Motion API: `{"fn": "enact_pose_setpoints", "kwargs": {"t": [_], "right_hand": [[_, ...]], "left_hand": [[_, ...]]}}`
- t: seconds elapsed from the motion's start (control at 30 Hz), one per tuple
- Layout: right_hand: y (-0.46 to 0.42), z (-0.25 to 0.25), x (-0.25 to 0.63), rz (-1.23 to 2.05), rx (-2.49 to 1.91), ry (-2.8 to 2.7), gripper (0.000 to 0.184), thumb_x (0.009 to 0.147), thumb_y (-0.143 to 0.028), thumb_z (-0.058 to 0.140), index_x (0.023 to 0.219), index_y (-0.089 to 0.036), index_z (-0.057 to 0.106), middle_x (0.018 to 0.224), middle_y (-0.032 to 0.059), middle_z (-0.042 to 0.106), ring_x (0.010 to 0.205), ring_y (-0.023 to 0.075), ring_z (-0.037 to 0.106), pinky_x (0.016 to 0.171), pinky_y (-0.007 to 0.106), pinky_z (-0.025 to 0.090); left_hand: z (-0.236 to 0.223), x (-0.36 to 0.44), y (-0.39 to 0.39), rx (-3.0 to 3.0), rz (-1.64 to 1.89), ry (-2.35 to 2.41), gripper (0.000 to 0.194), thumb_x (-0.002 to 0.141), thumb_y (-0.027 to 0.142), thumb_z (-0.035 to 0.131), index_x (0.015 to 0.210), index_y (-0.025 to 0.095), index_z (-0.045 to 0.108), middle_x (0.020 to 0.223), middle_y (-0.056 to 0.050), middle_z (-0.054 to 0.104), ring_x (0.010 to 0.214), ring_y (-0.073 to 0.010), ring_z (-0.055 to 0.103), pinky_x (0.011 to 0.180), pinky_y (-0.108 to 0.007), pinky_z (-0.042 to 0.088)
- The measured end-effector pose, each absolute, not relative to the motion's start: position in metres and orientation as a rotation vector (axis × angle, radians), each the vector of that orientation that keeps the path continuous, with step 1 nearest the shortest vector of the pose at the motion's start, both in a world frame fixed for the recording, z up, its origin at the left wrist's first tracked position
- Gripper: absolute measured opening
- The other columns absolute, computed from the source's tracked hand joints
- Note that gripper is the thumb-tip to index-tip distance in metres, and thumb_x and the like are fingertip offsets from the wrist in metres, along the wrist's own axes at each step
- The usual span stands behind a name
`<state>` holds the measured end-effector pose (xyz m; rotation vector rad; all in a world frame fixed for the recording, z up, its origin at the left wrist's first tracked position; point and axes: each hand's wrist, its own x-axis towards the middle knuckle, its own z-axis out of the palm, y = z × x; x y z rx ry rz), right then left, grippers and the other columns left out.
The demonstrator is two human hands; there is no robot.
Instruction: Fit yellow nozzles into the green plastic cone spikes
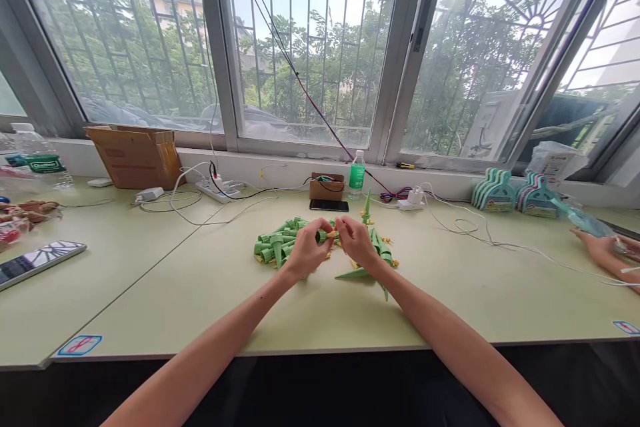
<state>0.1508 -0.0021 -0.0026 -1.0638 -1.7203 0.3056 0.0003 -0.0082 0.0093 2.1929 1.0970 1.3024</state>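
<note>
Head view, looking down at the pale green tabletop (pixel 200 307), has both hands meeting between two heaps of small parts. Judging by the pose, the step in hand is close two-handed work on a single item; whether it is being joined or parted cannot be told. The left hand (pixel 307 250) grasps a small green hollow plastic-looking piece (pixel 319 237), with a small yellow tapered piece (pixel 331 234) at its right end. The right hand (pixel 357 239) has its fingertips bunched just beside that yellow end; whether they pinch it is hidden. Left of the hands lies a heap of green ribbed tubular pieces (pixel 267 247); under and beyond the right hand are green pointed cone-like pieces (pixel 367 208) with yellow bits among them. The next move seems to call for a steady left hold and a fine, well-aligned right fingertip action.
</note>
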Motion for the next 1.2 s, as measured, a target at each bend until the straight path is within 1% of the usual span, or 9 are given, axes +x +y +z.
{"fn": "enact_pose_setpoints", "kwargs": {"t": [0.2, 0.33, 0.43, 0.5, 0.6, 0.77, 0.93, 1.07, 1.2], "right_hand": [[0.001, -0.006, 0.151, 0.241, -1.107, -1.694, 0.038, 0.097, -0.045, 0.035, 0.073, -0.02, 0.051, 0.051, -0.0058, 0.039, 0.048, 0.0102, 0.033, 0.051, 0.024, 0.025], [0.005, -0.007, 0.153, 0.125, -1.202, -1.658, 0.042, 0.097, -0.045, 0.033, 0.067, -0.02, 0.049, 0.049, -0.0051, 0.037, 0.048, 0.0112, 0.033, 0.052, 0.025, 0.025], [0.006, -0.008, 0.154, 0.107, -1.231, -1.653, 0.047, 0.097, -0.047, 0.032, 0.061, -0.02, 0.045, 0.051, -0.0024, 0.043, 0.051, 0.0124, 0.041, 0.054, 0.025, 0.028], [0.006, -0.007, 0.154, 0.154, -1.226, -1.66, 0.049, 0.097, -0.048, 0.03, 0.059, -0.02, 0.043, 0.051, -0.0012, 0.047, 0.052, 0.0132, 0.046, 0.055, 0.025, 0.03], [0.005, -0.006, 0.153, 0.264, -1.187, -1.658, 0.05, 0.097, -0.05, 0.03, 0.058, -0.021, 0.042, 0.047, -0.0012, 0.047, 0.049, 0.0133, 0.047, 0.054, 0.025, 0.032], [0.007, -0.008, 0.153, 0.454, -1.114, -1.574, 0.049, 0.094, -0.054, 0.034, 0.059, -0.021, 0.042, 0.045, -0.0032, 0.044, 0.04, 0.0113, 0.043, 0.046, 0.025, 0.032], [0.011, -0.012, 0.152, 0.677, -1.052, -1.447, 0.048, 0.091, -0.059, 0.038, 0.061, -0.022, 0.036, 0.053, -0.0033, 0.046, 0.035, 0.0089, 0.039, 0.038, 0.024, 0.029], [0.009, -0.009, 0.153, 0.532, -1.094, -1.465, 0.048, 0.092, -0.057, 0.037, 0.06, -0.021, 0.039, 0.053, -0.0017, 0.048, 0.04, 0.0092, 0.04, 0.043, 0.024, 0.031], [0.005, -0.006, 0.153, 0.35, -1.152, -1.509, 0.048, 0.095, -0.053, 0.033, 0.061, -0.02, 0.042, 0.053, -0.001, 0.051, 0.047, 0.011, 0.043, 0.05, 0.025, 0.033]], "left_hand": [[0.008, 0.0, -0.007, 2.093, 1.364, 1.059, 0.009, 0.077, 0.025, 0.057, 0.084, 0.019, 0.059, 0.084, 0.001, 0.065, 0.063, -0.011, 0.06, 0.059, -0.022, 0.049], [0.007, 0.0, -0.005, 1.981, 1.42, 0.996, 0.011, 0.077, 0.027, 0.058, 0.086, 0.019, 0.058, 0.086, 0.0, 0.064, 0.062, -0.0109, 0.063, 0.061, -0.023, 0.053], [0.008, 0.0, -0.005, 1.929, 1.464, 0.953, 0.014, 0.079, 0.031, 0.059, 0.086, 0.019, 0.057, 0.087, 0.0, 0.064, 0.064, -0.0119, 0.066, 0.061, -0.023, 0.053], [0.009, 0.0, -0.006, 1.907, 1.469, 0.939, 0.014, 0.079, 0.032, 0.06, 0.086, 0.019, 0.057, 0.084, 0.0, 0.064, 0.066, -0.0135, 0.067, 0.059, -0.023, 0.053], [0.01, 0.0, -0.007, 1.895, 1.455, 0.939, 0.015, 0.08, 0.032, 0.06, 0.086, 0.019, 0.057, 0.081, 0.0, 0.064, 0.067, -0.015, 0.068, 0.058, -0.023, 0.052], [0.011, 0.001, -0.007, 1.878, 1.468, 0.918, 0.015, 0.08, 0.033, 0.06, 0.085, 0.019, 0.058, 0.08, 0.0, 0.064, 0.064, -0.0139, 0.067, 0.056, -0.022, 0.051], [0.012, 0.0, -0.007, 2.029, 1.542, 0.979, 0.013, 0.081, 0.031, 0.061, 0.085, 0.019, 0.063, 0.085, -0.002, 0.067, 0.066, -0.0129, 0.063, 0.056, -0.022, 0.047], [0.013, -0.001, -0.009, 2.201, 1.601, 0.996, 0.012, 0.082, 0.029, 0.062, 0.087, 0.019, 0.067, 0.091, -0.004, 0.068, 0.081, -0.0156, 0.062, 0.061, -0.023, 0.048], [0.011, -0.001, -0.009, 2.253, 1.646, 0.973, 0.011, 0.082, 0.029, 0.063, 0.087, 0.02, 0.068, 0.09, -0.004, 0.068, 0.081, -0.0155, 0.062, 0.071, -0.026, 0.049]]}}
